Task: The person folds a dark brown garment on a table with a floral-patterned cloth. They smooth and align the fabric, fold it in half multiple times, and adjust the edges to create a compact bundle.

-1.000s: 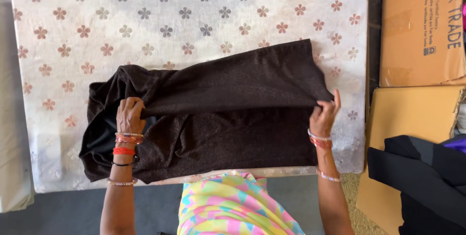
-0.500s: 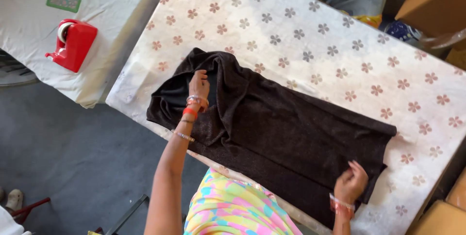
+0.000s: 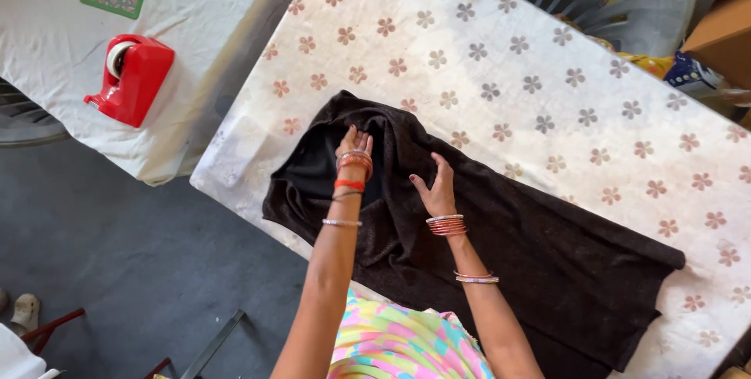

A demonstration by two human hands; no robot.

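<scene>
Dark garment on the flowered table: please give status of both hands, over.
Left hand flat on dark garment, fingers open. Right hand open, pressing the cloth beside it. Garment spread over flowered table. Red tape dispenser apart, on neighbouring table.

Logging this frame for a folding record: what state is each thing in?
Dark cloth: spread across table, bunched at one end.
Left hand: flat on the bunched end.
Right hand: open, fingers resting on cloth.
Red tape dispenser: upright, untouched, on neighbouring white table.
Flowered table cover: smooth.

Matt, nubbly dark cloth on smooth flower-printed sheet (perhaps plastic); glossy red tape dispenser.
</scene>
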